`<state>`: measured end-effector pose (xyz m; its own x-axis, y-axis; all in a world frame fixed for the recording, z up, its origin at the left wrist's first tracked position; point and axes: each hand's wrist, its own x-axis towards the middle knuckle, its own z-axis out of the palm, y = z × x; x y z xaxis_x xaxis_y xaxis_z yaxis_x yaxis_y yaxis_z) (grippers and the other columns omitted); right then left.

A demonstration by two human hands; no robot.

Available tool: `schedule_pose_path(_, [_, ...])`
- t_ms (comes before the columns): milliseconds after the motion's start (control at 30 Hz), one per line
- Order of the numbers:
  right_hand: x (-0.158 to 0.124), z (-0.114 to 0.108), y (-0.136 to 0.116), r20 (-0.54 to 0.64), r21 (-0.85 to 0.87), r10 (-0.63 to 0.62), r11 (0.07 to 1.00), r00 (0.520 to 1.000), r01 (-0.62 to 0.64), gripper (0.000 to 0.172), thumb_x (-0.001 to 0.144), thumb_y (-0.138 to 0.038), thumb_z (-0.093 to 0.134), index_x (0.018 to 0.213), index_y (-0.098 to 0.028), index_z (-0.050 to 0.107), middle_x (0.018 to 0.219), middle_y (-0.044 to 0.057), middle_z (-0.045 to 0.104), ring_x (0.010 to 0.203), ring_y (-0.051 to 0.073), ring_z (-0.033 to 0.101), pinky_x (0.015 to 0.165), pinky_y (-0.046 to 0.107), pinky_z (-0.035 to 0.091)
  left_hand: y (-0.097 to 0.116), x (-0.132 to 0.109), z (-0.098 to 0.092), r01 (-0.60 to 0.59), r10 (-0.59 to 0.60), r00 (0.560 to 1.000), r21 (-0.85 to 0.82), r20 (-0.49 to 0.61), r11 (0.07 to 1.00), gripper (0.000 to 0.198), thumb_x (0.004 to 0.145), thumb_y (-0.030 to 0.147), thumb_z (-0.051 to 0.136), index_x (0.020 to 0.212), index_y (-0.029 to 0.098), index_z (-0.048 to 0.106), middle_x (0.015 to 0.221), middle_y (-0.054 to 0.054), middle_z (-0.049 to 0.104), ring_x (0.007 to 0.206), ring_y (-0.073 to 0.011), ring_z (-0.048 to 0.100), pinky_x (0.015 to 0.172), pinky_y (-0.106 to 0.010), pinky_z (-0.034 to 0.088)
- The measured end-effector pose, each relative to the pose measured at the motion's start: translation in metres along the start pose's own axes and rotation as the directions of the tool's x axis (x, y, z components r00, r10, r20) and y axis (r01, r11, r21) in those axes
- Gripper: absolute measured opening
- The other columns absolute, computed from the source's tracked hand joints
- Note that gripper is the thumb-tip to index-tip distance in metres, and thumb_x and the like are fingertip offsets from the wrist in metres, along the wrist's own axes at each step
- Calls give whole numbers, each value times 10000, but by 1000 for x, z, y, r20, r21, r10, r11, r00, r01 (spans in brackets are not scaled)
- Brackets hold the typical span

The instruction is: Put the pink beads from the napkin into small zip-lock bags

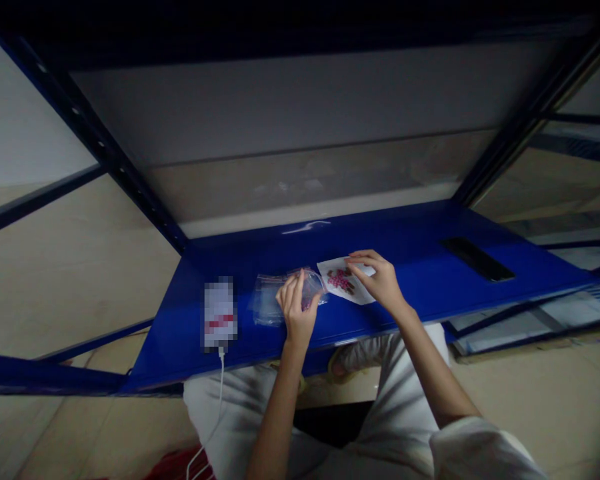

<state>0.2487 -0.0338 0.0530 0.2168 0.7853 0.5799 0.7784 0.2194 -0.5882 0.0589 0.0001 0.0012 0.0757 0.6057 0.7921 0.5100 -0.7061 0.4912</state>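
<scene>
So far, the pink-printed paper sheet (341,281) lies outside the clear plastic bag (269,301), both on a blue steel shelf (420,267). The left hand (297,313) has the bag pinched in a tight grip; the right hand (377,281) curves over the sheet, its grip unclear.

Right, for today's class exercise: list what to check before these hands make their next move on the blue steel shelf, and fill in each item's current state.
Left hand holds the clear plastic bag: ok.
Right hand is on the white paper sheet with pink print: ok.
Bag's mouth open: cannot tell.
Blue steel shelf lies under both hands: ok.
Thin white cable is away from both hands: ok.
</scene>
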Motion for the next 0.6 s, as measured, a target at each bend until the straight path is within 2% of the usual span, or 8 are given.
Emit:
schedule_pose_path(167, [-22,0,35,144,-182,55,983,988,-29,158,790,-268,569,868,-221,699,926,67,641,867,217,604,771,344,481,-1,-1,0,-3,3,1000,-11,-9,1000,511,766,286,615,1235,138,476,1021,-126,638,1021,-234,549,893,-368,360])
schedule_pose_path(267, [-30,5,43,156,-237,64,971,986,-26,182,806,-248,539,882,-227,703,964,79,623,870,218,601,761,340,483,-1,-2,0,2,-2,1000,-7,-17,1000,495,772,278,606,1230,137,483,1034,-130,632,1024,-235,548,896,-367,361])
schedule_pose_path(467, [-26,13,55,173,-312,-40,945,984,93,187,805,-282,552,879,-221,713,1074,113,582,979,251,557,813,376,458,-1,-2,1,6,-6,1000,-11,-13,1000,499,767,288,614,1227,137,489,1023,-132,637,1025,-239,549,895,-370,364])
schedule_pose_path(600, [-19,14,57,208,-401,-10,911,978,95,150,773,-322,601,828,-264,728,1121,90,581,994,274,545,793,397,443,-2,-2,1,10,-9,1000,-19,9,1000,490,787,286,591,1240,143,476,1032,-130,636,1029,-235,548,891,-368,371])
